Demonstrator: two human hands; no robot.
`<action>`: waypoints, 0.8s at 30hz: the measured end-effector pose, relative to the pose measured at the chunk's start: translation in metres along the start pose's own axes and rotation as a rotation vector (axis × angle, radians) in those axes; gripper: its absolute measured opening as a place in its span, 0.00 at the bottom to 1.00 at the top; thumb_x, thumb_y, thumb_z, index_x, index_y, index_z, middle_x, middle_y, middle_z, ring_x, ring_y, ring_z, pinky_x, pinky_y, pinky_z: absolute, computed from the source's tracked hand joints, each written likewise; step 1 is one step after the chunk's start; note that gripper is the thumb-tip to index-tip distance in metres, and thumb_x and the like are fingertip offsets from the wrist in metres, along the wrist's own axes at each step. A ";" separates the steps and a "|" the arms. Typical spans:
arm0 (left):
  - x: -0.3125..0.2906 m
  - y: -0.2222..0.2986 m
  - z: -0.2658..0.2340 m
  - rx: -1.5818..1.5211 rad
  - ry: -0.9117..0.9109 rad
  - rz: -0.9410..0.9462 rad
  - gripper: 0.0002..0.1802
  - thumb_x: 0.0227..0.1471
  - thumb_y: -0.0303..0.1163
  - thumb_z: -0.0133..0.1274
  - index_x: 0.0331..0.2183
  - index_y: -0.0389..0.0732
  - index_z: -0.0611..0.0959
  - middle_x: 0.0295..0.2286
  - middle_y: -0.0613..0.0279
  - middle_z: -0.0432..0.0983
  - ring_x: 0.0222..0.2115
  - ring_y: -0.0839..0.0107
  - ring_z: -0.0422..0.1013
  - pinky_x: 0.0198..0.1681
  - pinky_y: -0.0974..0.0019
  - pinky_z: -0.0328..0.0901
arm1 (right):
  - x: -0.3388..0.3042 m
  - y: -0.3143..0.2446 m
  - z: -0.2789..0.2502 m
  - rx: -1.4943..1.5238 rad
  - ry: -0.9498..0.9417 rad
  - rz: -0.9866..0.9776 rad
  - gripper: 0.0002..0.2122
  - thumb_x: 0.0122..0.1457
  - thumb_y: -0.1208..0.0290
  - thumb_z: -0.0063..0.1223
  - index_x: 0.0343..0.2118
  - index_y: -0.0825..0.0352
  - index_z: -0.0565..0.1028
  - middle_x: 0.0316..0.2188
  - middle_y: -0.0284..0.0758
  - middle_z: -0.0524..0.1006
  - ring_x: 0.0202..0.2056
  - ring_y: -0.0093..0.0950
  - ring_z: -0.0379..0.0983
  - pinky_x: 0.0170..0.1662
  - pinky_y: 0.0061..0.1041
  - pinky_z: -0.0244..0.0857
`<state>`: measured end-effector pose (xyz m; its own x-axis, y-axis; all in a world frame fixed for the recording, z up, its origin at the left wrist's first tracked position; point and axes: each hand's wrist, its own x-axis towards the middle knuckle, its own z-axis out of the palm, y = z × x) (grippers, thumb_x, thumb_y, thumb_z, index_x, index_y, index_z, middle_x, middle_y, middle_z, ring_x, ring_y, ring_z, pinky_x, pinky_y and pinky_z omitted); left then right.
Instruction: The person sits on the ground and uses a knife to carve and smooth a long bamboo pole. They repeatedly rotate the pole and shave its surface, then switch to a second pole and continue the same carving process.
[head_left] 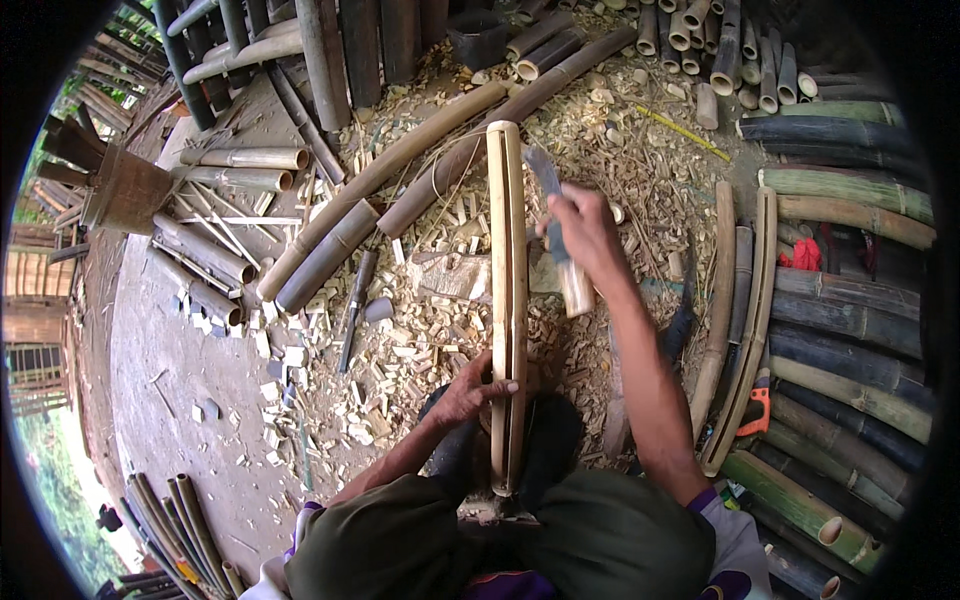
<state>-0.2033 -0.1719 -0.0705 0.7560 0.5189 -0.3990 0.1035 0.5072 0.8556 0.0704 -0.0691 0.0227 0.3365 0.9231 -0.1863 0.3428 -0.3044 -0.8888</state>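
we saw the pole (pixel 499 250) in the middle of the view, its long axis running almost straight away from the body, from between the knees toward the far side, with a dark slit along its length. how steeply it tilted, we could not tell.

the relation that mattered was at the far end: the right hand (pixel 583 235) was to the right of the pole and apart from it, closed around the knife (pixel 575 290), whose blade pointed forward and a little left, just beside the pole's right edge. whether blade and pole touched, we could not tell.

the left hand (pixel 470 393) gripped the pole from its left side, well down toward the knees, thumb across the front; most of its fingers were hidden from us. so the right hand was nearer the far end, the left nearer the near end. beyond the pole, we saw chips (pixel 350 400) scattered over the floor (pixel 180 390).
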 end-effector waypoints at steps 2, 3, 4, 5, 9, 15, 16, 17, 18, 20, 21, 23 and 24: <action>0.002 -0.002 -0.004 0.025 -0.025 -0.035 0.35 0.56 0.42 0.66 0.59 0.36 0.75 0.50 0.55 0.77 0.53 0.67 0.70 0.61 0.59 0.63 | -0.029 0.005 0.012 -0.070 -0.029 -0.027 0.12 0.71 0.68 0.44 0.40 0.69 0.78 0.23 0.32 0.81 0.14 0.17 0.64 0.17 0.23 0.61; 0.003 -0.002 -0.007 0.040 -0.035 -0.052 0.35 0.56 0.42 0.65 0.59 0.36 0.75 0.50 0.55 0.78 0.53 0.67 0.71 0.61 0.59 0.63 | -0.041 0.005 0.018 -0.115 -0.028 -0.049 0.12 0.71 0.68 0.45 0.38 0.68 0.79 0.22 0.33 0.81 0.15 0.17 0.66 0.18 0.23 0.61; 0.004 0.000 -0.006 0.043 -0.040 -0.066 0.34 0.56 0.42 0.65 0.59 0.36 0.75 0.50 0.55 0.79 0.52 0.67 0.71 0.61 0.59 0.63 | -0.047 0.008 0.021 -0.128 -0.010 -0.070 0.12 0.71 0.68 0.45 0.36 0.69 0.78 0.23 0.34 0.81 0.16 0.19 0.68 0.19 0.26 0.62; 0.005 0.001 -0.003 0.041 -0.041 -0.060 0.34 0.56 0.42 0.66 0.59 0.36 0.76 0.50 0.55 0.79 0.52 0.67 0.72 0.61 0.59 0.63 | -0.050 0.016 0.025 -0.141 0.007 -0.091 0.13 0.70 0.67 0.46 0.34 0.70 0.78 0.23 0.35 0.81 0.17 0.20 0.70 0.20 0.29 0.63; 0.004 -0.005 -0.002 0.081 0.007 -0.025 0.34 0.55 0.41 0.67 0.58 0.36 0.76 0.49 0.55 0.79 0.51 0.68 0.72 0.60 0.59 0.64 | -0.051 0.022 0.043 -0.351 0.159 -0.231 0.12 0.67 0.68 0.48 0.38 0.73 0.78 0.25 0.49 0.80 0.27 0.45 0.81 0.31 0.45 0.72; 0.004 -0.003 -0.001 0.165 0.027 0.003 0.33 0.55 0.39 0.67 0.58 0.36 0.77 0.49 0.55 0.80 0.52 0.68 0.72 0.60 0.59 0.64 | -0.006 0.003 0.056 -0.441 0.098 -0.174 0.09 0.65 0.70 0.49 0.31 0.70 0.75 0.23 0.50 0.79 0.27 0.49 0.81 0.31 0.46 0.74; 0.005 -0.004 -0.002 0.183 0.025 0.017 0.33 0.55 0.39 0.67 0.58 0.36 0.77 0.49 0.55 0.80 0.52 0.68 0.72 0.60 0.59 0.64 | 0.002 0.000 0.056 -0.444 0.108 -0.162 0.09 0.65 0.70 0.50 0.31 0.70 0.75 0.23 0.50 0.79 0.27 0.49 0.81 0.31 0.46 0.74; 0.006 -0.006 -0.003 0.202 0.022 0.030 0.33 0.55 0.39 0.67 0.58 0.36 0.76 0.49 0.54 0.80 0.52 0.67 0.72 0.61 0.59 0.64 | 0.008 -0.002 0.057 -0.448 0.118 -0.149 0.10 0.65 0.70 0.50 0.30 0.70 0.75 0.22 0.49 0.79 0.27 0.49 0.81 0.31 0.46 0.74; 0.006 -0.005 0.000 0.191 0.024 0.064 0.33 0.54 0.40 0.67 0.58 0.37 0.76 0.49 0.53 0.80 0.52 0.66 0.73 0.61 0.58 0.64 | 0.013 -0.001 0.055 -0.477 0.143 -0.186 0.10 0.64 0.69 0.50 0.29 0.71 0.75 0.23 0.48 0.80 0.27 0.49 0.81 0.31 0.46 0.74; 0.005 -0.008 -0.004 0.232 0.030 0.076 0.34 0.54 0.41 0.67 0.58 0.37 0.76 0.49 0.52 0.80 0.52 0.65 0.73 0.60 0.58 0.64 | 0.018 0.004 0.052 -0.436 0.150 -0.185 0.11 0.64 0.69 0.49 0.28 0.71 0.76 0.24 0.48 0.80 0.28 0.50 0.80 0.33 0.46 0.74; 0.005 -0.010 -0.004 0.254 0.032 0.082 0.35 0.54 0.42 0.67 0.58 0.36 0.75 0.49 0.51 0.80 0.52 0.64 0.73 0.60 0.58 0.64 | 0.019 0.003 0.051 -0.416 0.154 -0.185 0.12 0.64 0.68 0.49 0.28 0.71 0.76 0.24 0.48 0.80 0.28 0.50 0.80 0.33 0.45 0.74; 0.004 -0.014 -0.004 0.292 0.050 0.086 0.35 0.55 0.43 0.67 0.58 0.36 0.75 0.49 0.50 0.80 0.52 0.63 0.74 0.60 0.58 0.64 | 0.030 -0.001 0.049 -0.391 0.098 -0.118 0.12 0.64 0.67 0.49 0.30 0.71 0.77 0.28 0.50 0.81 0.33 0.50 0.81 0.38 0.45 0.74; 0.009 -0.012 -0.002 0.317 0.043 0.094 0.35 0.55 0.44 0.67 0.58 0.36 0.75 0.48 0.50 0.80 0.51 0.63 0.74 0.59 0.57 0.65 | 0.044 0.006 0.044 -0.398 0.140 -0.129 0.12 0.64 0.66 0.49 0.31 0.71 0.78 0.30 0.51 0.81 0.34 0.50 0.81 0.39 0.45 0.74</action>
<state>-0.1995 -0.1718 -0.0849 0.7445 0.5852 -0.3215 0.2356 0.2203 0.9466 0.0487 -0.0203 -0.0093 0.3747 0.9272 -0.0016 0.6916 -0.2806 -0.6656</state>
